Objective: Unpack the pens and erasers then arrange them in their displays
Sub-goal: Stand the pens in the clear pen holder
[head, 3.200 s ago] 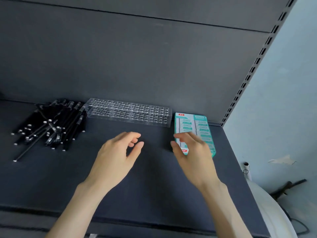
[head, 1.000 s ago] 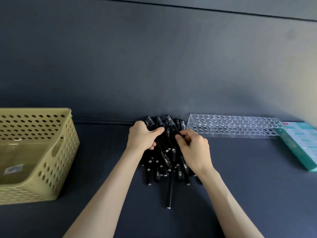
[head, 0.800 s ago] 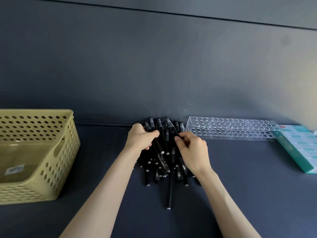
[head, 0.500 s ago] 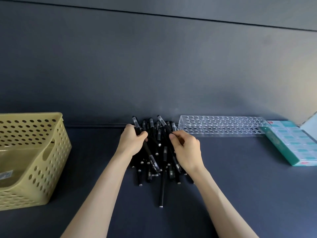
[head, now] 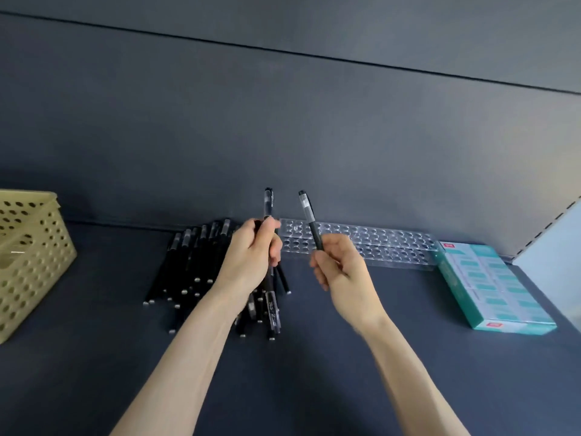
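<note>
Both raised from pile (head: 195,265) — left grip (head: 251,253) clasps black pen (head: 268,205), right grip (head: 342,269) pinches second pen (head: 309,219); clear caps, print unreadable.

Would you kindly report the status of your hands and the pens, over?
Left hand grip on one pen, upright. Right hand grip pinching a second pen. Pen pile loose; clear holder unfilled. Nothing blocking the holder.

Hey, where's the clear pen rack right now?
In the head view the clear pen rack lies at the back of the shelf, right of centre, between the black pen pile and the teal eraser box.
</note>
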A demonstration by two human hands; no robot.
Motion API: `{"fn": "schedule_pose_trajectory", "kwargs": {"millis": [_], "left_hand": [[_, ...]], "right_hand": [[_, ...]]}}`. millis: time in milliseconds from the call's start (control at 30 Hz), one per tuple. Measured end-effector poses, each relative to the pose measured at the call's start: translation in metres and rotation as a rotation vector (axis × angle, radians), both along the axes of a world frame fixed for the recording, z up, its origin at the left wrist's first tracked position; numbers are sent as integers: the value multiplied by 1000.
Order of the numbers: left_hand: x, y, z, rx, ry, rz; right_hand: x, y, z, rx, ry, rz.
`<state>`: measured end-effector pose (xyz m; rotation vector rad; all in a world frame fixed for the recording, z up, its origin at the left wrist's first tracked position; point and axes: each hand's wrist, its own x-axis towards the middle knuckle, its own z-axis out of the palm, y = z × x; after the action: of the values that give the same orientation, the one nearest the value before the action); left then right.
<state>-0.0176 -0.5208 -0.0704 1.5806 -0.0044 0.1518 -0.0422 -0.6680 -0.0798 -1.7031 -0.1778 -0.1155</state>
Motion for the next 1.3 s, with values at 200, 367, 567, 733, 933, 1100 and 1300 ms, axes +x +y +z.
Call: {"fn": "schedule_pose_trajectory", "kwargs": {"millis": [200, 367, 567, 733, 933, 1100, 1300], "left_hand": [[-18, -49, -7, -290, 128, -72], [-22, -64, -15, -403, 160, -98], [-14, -62, -16, -314, 158, -97], [-10, -48, -17, -338, 123, -88], [-1, -23, -18, -419, 55, -55], [-1, -16, -26, -458, -20, -35], [-2, -18, -27, -535, -2, -43]], "right_hand": [[-10, -46, 2, 18, 35, 35], [-9, -61, -2, 37, 97, 29], [4, -59, 5, 144, 46, 18], [24, -49, 7, 74, -21, -48], [57, -24, 24, -11, -179, -87], [88, -7, 41, -121, -340, -176], [105, 5, 36, -327, -396, -193]]}}
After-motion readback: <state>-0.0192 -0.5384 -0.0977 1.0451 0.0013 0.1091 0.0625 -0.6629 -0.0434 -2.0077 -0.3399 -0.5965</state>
